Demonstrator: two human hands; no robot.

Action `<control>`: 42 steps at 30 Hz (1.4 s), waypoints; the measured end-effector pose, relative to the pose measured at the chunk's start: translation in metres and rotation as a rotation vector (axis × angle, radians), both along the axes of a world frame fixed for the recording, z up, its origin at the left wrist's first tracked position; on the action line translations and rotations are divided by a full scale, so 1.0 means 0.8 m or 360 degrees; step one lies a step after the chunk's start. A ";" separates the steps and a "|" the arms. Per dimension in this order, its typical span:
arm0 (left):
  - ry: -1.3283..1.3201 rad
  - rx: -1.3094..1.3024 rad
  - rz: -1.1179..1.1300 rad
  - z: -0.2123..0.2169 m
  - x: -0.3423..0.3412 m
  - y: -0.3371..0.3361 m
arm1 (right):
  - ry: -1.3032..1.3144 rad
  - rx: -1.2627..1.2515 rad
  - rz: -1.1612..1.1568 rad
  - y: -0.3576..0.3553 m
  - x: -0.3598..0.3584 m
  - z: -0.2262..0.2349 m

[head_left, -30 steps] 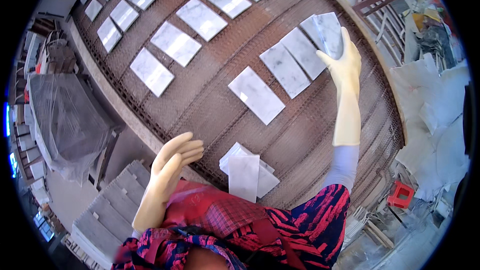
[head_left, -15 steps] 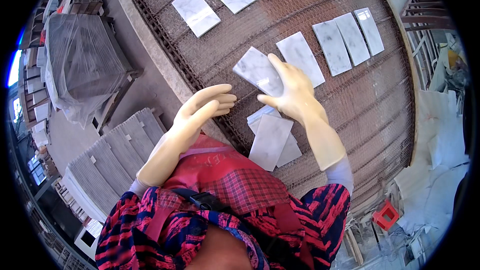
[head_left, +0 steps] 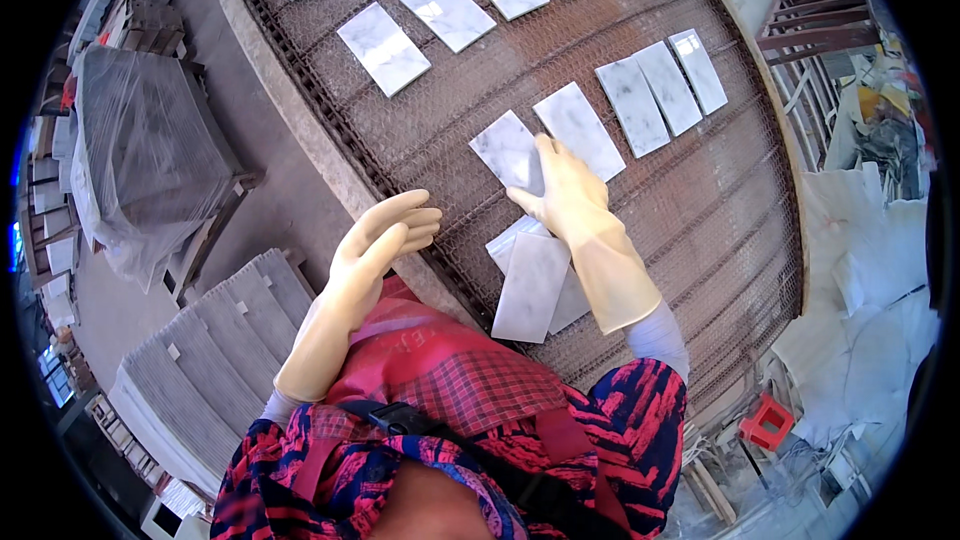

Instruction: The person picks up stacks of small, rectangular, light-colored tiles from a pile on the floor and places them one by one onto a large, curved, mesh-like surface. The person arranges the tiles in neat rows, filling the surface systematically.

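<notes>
The right hand (head_left: 570, 195) is clamping the near end of a marble tile (head_left: 503, 148) between thumb and fingers, at the mesh bed (head_left: 700, 205). The left hand (head_left: 375, 245) is hovering unloaded, thumb and fingers apart, near the ledge (head_left: 300, 130). A narrow gap is separating the tile's right edge from the neighbouring tile (head_left: 585, 130); bare mesh is extending leftward. Versus one second earlier, the right hand is occupying the row's left end, not its right.

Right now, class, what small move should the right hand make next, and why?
Probably ease the right hand off the white tile it grasps: that tile seems to lie flat on the mesh, beside the neighbouring tile, with a gap between them.
</notes>
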State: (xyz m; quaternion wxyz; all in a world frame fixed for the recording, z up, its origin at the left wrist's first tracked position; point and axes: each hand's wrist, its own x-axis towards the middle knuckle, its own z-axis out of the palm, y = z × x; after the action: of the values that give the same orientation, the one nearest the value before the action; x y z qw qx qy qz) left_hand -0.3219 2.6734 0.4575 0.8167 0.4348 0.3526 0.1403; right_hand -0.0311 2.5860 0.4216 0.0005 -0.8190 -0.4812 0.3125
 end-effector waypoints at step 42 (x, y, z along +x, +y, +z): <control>0.0212 0.0003 -0.0077 -0.029 0.056 -0.032 | -0.0803 0.0893 -0.0054 -0.041 0.314 -0.113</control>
State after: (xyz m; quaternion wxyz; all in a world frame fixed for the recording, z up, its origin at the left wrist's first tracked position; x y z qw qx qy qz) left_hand -0.2768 2.6480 0.4345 0.7941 0.4525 0.3953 0.0917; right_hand 0.2200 2.5534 0.3312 0.1115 -0.8461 -0.5194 -0.0430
